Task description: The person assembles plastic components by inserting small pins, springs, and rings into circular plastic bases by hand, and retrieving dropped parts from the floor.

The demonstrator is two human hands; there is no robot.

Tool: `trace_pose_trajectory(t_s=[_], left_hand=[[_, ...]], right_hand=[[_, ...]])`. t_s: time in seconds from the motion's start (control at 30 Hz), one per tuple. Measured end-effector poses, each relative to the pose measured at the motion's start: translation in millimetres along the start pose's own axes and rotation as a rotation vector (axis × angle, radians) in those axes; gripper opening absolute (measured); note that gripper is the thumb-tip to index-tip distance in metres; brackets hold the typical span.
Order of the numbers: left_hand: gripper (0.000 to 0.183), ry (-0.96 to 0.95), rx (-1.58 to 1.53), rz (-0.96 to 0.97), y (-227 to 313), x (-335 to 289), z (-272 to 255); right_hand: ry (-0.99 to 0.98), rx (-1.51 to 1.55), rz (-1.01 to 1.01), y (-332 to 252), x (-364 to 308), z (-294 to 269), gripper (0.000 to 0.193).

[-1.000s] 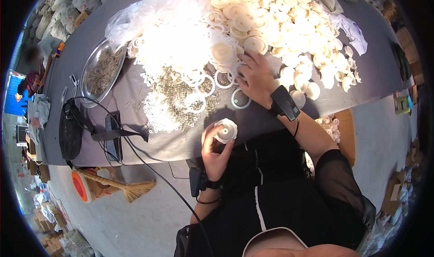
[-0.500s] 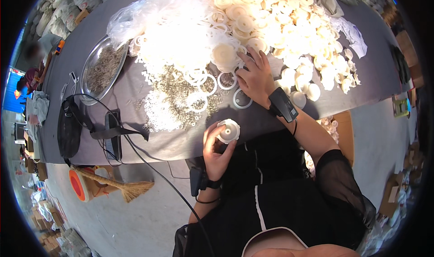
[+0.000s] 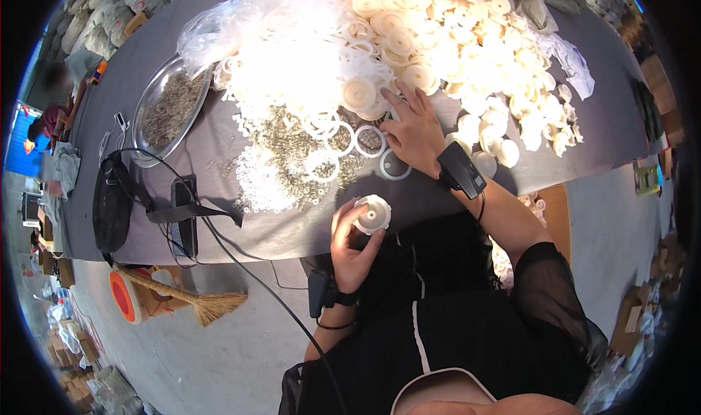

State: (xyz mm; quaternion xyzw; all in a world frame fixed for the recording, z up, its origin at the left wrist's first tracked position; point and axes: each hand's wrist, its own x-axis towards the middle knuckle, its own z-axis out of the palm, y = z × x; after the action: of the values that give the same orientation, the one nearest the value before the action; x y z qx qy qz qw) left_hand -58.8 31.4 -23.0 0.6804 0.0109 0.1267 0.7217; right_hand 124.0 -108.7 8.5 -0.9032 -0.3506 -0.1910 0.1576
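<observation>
Between the thumb and fingers of my left hand (image 3: 353, 248) is a round white plastic cap (image 3: 373, 215) with a ridged rim and a small central hub, its face turned up. My right hand (image 3: 417, 137) is open, fingers apart, reaching over the near edge of a heap of cream plastic discs (image 3: 398, 41). Its fingertips are beside a large pale disc (image 3: 358, 93); whether they touch it I cannot tell. Close to its thumb lies a white ring (image 3: 370, 142), and another ring (image 3: 395, 165) is just below the hand. Strong sunlight washes out part of the heap.
Small metal springs (image 3: 288, 126) and tiny white rings (image 3: 266, 185) lie left of my hands. A metal tray (image 3: 172, 150) of small parts, a black pouch (image 3: 111, 209) and cables are further left. Below the table edge are a broom (image 3: 219, 307) and a cardboard box (image 3: 556, 221).
The fingers of my right hand have spread and shifted slightly at the edge of the disc heap. My left hand keeps the cap in nearly the same place.
</observation>
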Motion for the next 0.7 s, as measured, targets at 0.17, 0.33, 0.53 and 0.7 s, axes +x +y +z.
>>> trace_pose_trajectory(t_s=[0.17, 0.33, 0.53, 0.7], left_hand=[[0.046, 0.02, -0.097, -0.026, -1.3, -1.5, 3.4], [0.045, 0.1, -0.082, -0.114, 5.9, 4.3, 9.8], [0.038, 0.21, 0.902, 0.197, 16.8, 31.3, 6.4], [0.032, 0.028, 0.921, 0.472, 23.9, 46.9, 32.5]], right_hand=[[-0.13, -0.188, -0.05, 3.2, 3.8, 2.4, 0.008], [0.127, 0.208, 0.022, 2.5, 0.1, -15.0, 0.011], [0.235, 1.283, 0.578, 12.8, -41.3, -31.8, 0.018], [0.157, 1.586, 0.775, 19.1, -104.6, -42.7, 0.017]])
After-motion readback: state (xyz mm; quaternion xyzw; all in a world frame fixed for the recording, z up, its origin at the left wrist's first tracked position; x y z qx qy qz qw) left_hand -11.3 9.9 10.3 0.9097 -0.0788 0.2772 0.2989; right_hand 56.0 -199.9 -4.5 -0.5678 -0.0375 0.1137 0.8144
